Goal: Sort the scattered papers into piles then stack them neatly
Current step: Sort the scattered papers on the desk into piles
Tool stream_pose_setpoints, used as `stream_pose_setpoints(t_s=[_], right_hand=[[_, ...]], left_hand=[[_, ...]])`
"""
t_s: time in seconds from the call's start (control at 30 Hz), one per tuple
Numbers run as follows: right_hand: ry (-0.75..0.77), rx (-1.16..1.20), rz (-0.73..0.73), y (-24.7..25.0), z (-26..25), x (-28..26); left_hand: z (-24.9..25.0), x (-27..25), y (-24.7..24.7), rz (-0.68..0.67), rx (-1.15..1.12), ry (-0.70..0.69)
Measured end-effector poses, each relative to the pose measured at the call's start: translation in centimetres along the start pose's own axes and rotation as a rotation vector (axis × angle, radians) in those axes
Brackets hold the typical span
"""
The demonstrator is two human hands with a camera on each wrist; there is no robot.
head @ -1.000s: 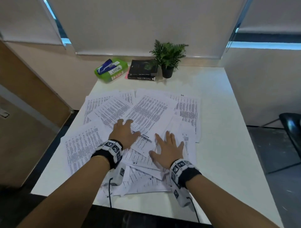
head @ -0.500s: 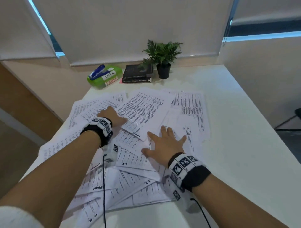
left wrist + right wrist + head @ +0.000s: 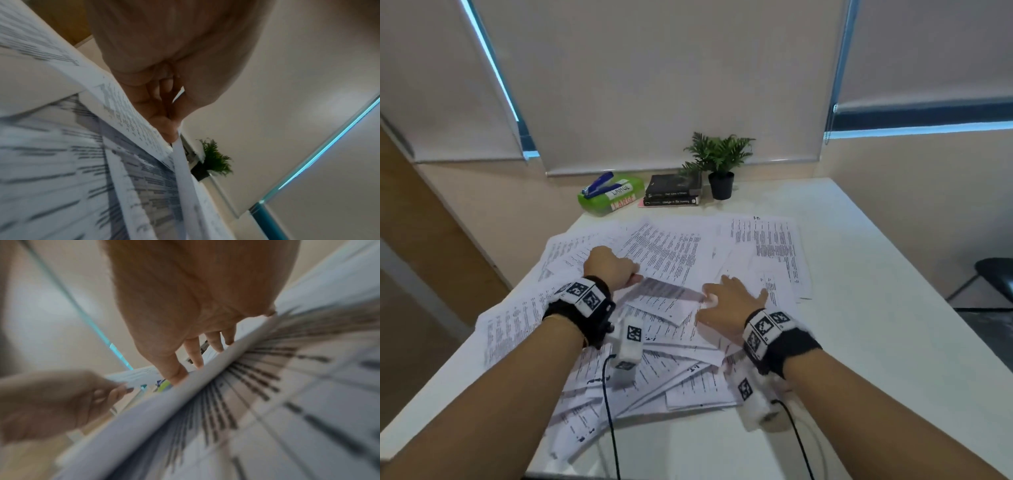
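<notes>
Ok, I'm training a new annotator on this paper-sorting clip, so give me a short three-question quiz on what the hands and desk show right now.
1. True or false: the left hand pinches the edge of a printed sheet.
2. How does the right hand lie? A) curled in a fist, B) fingers spread flat on the papers, C) lifted clear of the desk.
3. Fill in: at the back of the table, the potted plant stands right of a stack of dark ____.

Key: 1 true; 2 B; 3 books.
</notes>
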State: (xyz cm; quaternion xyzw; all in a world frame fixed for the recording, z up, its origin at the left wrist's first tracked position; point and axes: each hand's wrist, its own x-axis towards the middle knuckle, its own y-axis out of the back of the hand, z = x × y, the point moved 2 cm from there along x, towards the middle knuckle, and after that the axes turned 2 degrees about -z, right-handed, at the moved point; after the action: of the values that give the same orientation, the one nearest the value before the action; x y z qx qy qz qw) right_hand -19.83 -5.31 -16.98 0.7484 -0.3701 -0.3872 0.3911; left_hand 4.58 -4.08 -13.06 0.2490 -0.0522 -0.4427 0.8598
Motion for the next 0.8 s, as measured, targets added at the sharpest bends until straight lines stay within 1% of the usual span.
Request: stream_pose_setpoints(t_s=[0.03, 0.1, 0.17, 0.23, 0.27, 0.33, 0.4, 0.47, 0.53, 0.6, 0.67, 0.7, 0.73, 0.8], right_hand=[[0.009, 0.078, 0.027, -0.2, 0.2, -0.4], [0.064, 0.292, 0.128, 0.0, 0.4, -1.3], [0.116, 0.581, 0.228, 0.4, 0.4, -2.2], [0.108, 0.866, 0.281, 1.0, 0.0, -2.8], [0.095, 0.995, 0.274, 1.0, -0.3, -2.9], [0.059, 1.229, 0.198, 0.6, -0.8, -3.0], [0.064, 1.372, 0.108, -0.1, -1.2, -3.1], [0.094, 1.414, 0.079, -1.0, -1.7, -3.0], [0.079, 1.362, 0.142, -1.6, -1.8, -2.2], [0.120, 1.335, 0.213, -2.0, -2.3, -1.9], [0.157, 1.259, 0.226, -2.7, -2.3, -1.5], [0.157, 1.207, 0.212, -3.1, -2.2, -1.3], [0.152, 1.164, 0.193, -3.6, -1.9, -1.0], [0.103, 1.080, 0.139, -4.2, -1.4, -0.9]], left_hand=[[-0.4, -1.4, 0.5, 0.015, -0.129, -0.006], [-1.3, -4.1, 1.7, 0.067, -0.284, -0.058], [-2.5, -6.8, 2.6, 0.079, -0.366, -0.102], [-3.5, -9.4, 3.4, 0.065, -0.432, -0.116], [-4.0, -10.6, 3.6, 0.053, -0.451, -0.112], [-4.5, -12.7, 3.9, 0.031, -0.452, -0.105], [-5.0, -14.1, 4.0, 0.015, -0.410, -0.107], [-5.5, -14.9, 4.3, -0.005, -0.343, -0.129], [-5.9, -15.3, 4.6, -0.037, -0.321, -0.154], [-6.3, -15.3, 5.2, -0.074, -0.288, -0.158], [-6.9, -14.8, 6.1, -0.086, -0.198, -0.182], [-7.3, -14.3, 6.8, -0.057, -0.150, -0.201], [-7.6, -13.8, 7.7, 0.001, -0.092, -0.218], [-8.6, -12.5, 10.0, 0.155, 0.083, -0.249]])
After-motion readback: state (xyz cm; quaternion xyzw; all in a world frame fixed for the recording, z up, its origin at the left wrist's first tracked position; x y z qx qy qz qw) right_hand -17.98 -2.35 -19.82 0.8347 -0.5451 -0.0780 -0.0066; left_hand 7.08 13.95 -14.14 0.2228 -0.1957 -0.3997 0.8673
